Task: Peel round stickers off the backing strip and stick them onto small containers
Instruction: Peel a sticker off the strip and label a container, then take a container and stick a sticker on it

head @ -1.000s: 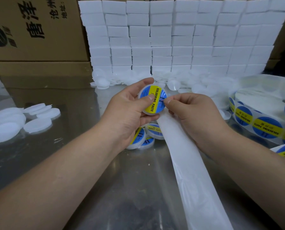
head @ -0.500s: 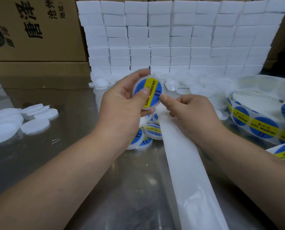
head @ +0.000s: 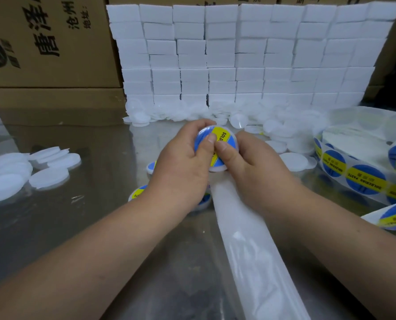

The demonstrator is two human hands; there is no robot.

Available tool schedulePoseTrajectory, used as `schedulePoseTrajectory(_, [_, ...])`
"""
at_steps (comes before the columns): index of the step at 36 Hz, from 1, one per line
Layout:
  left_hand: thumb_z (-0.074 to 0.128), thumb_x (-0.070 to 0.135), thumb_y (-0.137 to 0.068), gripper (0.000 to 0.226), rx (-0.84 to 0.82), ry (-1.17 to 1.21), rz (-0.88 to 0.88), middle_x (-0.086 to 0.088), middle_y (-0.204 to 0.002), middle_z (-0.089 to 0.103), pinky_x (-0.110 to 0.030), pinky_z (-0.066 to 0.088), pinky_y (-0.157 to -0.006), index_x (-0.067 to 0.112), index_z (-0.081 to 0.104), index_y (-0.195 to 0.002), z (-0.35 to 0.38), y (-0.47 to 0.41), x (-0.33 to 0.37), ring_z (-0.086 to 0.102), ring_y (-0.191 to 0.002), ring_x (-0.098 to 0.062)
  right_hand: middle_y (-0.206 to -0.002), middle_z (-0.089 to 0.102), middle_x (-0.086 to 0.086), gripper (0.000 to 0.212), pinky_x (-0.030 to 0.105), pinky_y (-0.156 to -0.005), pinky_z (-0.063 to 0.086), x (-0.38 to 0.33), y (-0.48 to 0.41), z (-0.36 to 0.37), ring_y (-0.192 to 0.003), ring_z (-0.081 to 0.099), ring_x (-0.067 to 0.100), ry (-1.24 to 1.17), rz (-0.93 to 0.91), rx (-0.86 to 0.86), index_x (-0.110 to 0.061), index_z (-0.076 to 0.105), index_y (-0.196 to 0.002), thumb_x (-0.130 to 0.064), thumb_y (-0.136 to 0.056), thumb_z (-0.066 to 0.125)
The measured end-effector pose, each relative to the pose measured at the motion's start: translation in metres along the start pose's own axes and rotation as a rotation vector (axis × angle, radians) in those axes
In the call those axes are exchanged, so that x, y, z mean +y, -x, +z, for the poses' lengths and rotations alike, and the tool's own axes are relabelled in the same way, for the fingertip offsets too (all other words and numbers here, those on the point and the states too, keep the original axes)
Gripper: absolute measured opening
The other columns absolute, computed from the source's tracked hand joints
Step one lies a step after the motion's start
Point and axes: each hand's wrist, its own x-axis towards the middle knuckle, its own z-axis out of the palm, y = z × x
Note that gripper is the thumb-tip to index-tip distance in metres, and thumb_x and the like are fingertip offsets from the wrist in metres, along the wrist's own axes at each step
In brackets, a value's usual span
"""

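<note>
**A:** What sits farthest left?

**B:** Brown cardboard cartons (head: pixel 49 42) with black printing. In front of them, a loose cluster of flat, matte white plastic discs (head: pixel 19 174) lies on the shiny metal table (head: pixel 88 227).

**A:** And toward the middle?

**B:** A few labelled containers (head: pixel 137 194) lie on the table, partly hidden beneath the left hand (head: pixel 183 172). That hand curls round a small container (head: pixel 218 168), a shallow white plastic puck held tilted above the table. Its thumb lies flat on the round sticker (head: pixel 224 136), which is glossy blue with a yellow band across it (only "SOLD" of the lettering shows past the thumbs).

**A:** The other hand?

**B:** The right hand (head: pixel 257 174) grips the same container from the opposite edge. Its fingers are curled behind, and its thumb presses the sticker just beside the left thumb.

**A:** Where is the backing strip?

**B:** The backing strip (head: pixel 250 250) is translucent, waxy and bare. It runs from under the hands along the table toward the camera. I cannot tell whether either hand holds its end.

**A:** Behind, and to the right?

**B:** A wall of white rectangular blocks (head: pixel 238 61) is stacked like bricks, and they look like foam. At its foot is a heap of plain white containers (head: pixel 273 132). At the far right a sticker roll (head: pixel 354 172) lies loosely coiled, carrying the same blue-and-yellow circles.
</note>
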Motion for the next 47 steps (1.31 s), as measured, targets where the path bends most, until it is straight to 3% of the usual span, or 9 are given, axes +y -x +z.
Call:
schedulePoseTrajectory(9, [0.046, 0.029, -0.094, 0.021, 0.106, -0.097, 0.111, 0.026, -0.069, 0.060, -0.010, 0.041, -0.064, 0.039, 0.054, -0.077, -0.003, -0.001, 0.001, 0.053, -0.068, 0.007, -0.070, 0.059, 0.010, 0.049, 0.037, -0.067, 0.042, -0.009, 0.002, 0.003, -0.071, 0.055, 0.026, -0.003, -0.034, 0.021, -0.005, 0.053, -0.071, -0.045, -0.090, 0.030])
schedulePoseTrajectory(12, [0.046, 0.028, -0.093, 0.020, 0.087, -0.100, 0.121, 0.012, -0.074, 0.063, -0.017, 0.044, -0.066, 0.034, 0.057, -0.077, -0.001, 0.001, 0.001, 0.057, -0.070, -0.003, -0.051, 0.052, -0.006, 0.049, 0.032, -0.064, 0.040, -0.004, 0.001, -0.001, -0.056, 0.046, 0.010, -0.031, -0.005, 0.033, -0.015, 0.047, -0.054, -0.041, -0.094, 0.032])
schedulePoseTrajectory(16, [0.046, 0.029, -0.093, 0.022, 0.086, -0.113, 0.107, 0.009, -0.066, 0.060, -0.011, 0.040, -0.049, 0.031, 0.056, -0.074, -0.002, 0.000, -0.001, 0.052, -0.054, -0.003, -0.040, 0.045, -0.009, 0.051, 0.024, -0.053, 0.030, -0.001, 0.000, 0.000, -0.051, 0.042, 0.010, 0.056, 0.002, 0.014, -0.020, 0.039, -0.047, -0.044, -0.090, 0.030])
schedulePoseTrajectory(24, [0.044, 0.028, -0.093, 0.024, 0.184, -0.299, 0.041, 0.005, -0.071, 0.059, -0.032, 0.044, -0.065, 0.024, 0.062, -0.078, -0.014, -0.010, -0.004, 0.054, -0.071, -0.016, -0.054, 0.055, -0.007, 0.052, 0.027, -0.064, 0.038, 0.001, -0.001, -0.001, -0.060, 0.050, 0.010, -0.032, 0.101, 0.103, -0.020, 0.051, -0.051, -0.041, -0.094, 0.032])
schedulePoseTrajectory(28, [0.040, 0.029, -0.093, 0.033, 0.149, -0.461, -0.110, -0.010, -0.077, 0.056, -0.034, 0.043, -0.072, 0.011, 0.066, -0.083, -0.022, -0.022, -0.017, 0.054, -0.090, -0.033, -0.067, 0.056, -0.011, 0.021, 0.016, -0.059, 0.037, 0.007, -0.007, -0.003, -0.064, 0.049, 0.002, -0.077, 0.150, 0.119, -0.026, 0.052, -0.066, -0.018, -0.086, 0.049])
schedulePoseTrajectory(32, [0.037, 0.035, -0.092, 0.039, 0.019, -0.738, -0.199, -0.017, -0.102, 0.058, -0.037, 0.040, -0.082, 0.022, 0.059, -0.064, -0.020, -0.023, -0.029, 0.050, -0.105, -0.036, -0.088, 0.051, -0.008, 0.034, 0.016, -0.059, 0.033, 0.006, -0.004, -0.003, -0.068, 0.044, 0.002, -0.116, 0.123, 0.101, -0.034, 0.046, -0.086, -0.001, -0.076, 0.046])
schedulePoseTrajectory(36, [0.040, 0.042, -0.092, 0.036, 0.011, -0.967, -0.169, -0.001, -0.133, 0.047, -0.034, 0.029, -0.097, 0.036, 0.053, -0.126, -0.020, -0.024, -0.030, 0.038, -0.122, -0.025, -0.109, 0.052, 0.005, 0.041, 0.022, -0.065, 0.037, 0.006, -0.004, -0.006, -0.075, 0.047, 0.010, -0.209, 0.195, 0.134, -0.037, 0.042, -0.103, -0.005, -0.078, 0.050])
schedulePoseTrajectory(42, [0.038, 0.037, -0.095, 0.022, -0.085, -0.183, -0.042, 0.019, -0.078, 0.065, -0.003, 0.037, -0.068, 0.051, 0.054, -0.089, -0.011, -0.012, -0.012, 0.054, -0.072, 0.009, -0.107, 0.062, -0.003, 0.044, 0.029, -0.068, 0.051, -0.003, -0.002, -0.006, -0.078, 0.062, 0.014, -0.411, 0.176, 0.135, -0.036, 0.040, -0.107, -0.008, -0.079, 0.059])
schedulePoseTrajectory(47, [0.047, 0.024, -0.094, 0.029, -0.112, 0.215, -0.163, 0.005, -0.099, 0.063, -0.014, 0.046, -0.072, 0.036, 0.055, -0.120, -0.009, -0.012, -0.007, 0.056, -0.088, -0.009, -0.109, 0.050, -0.022, 0.047, 0.025, -0.068, 0.052, -0.006, 0.001, -0.001, -0.076, 0.062, 0.003, -0.508, 0.067, 0.056, -0.041, 0.041, -0.096, -0.001, -0.080, 0.060])
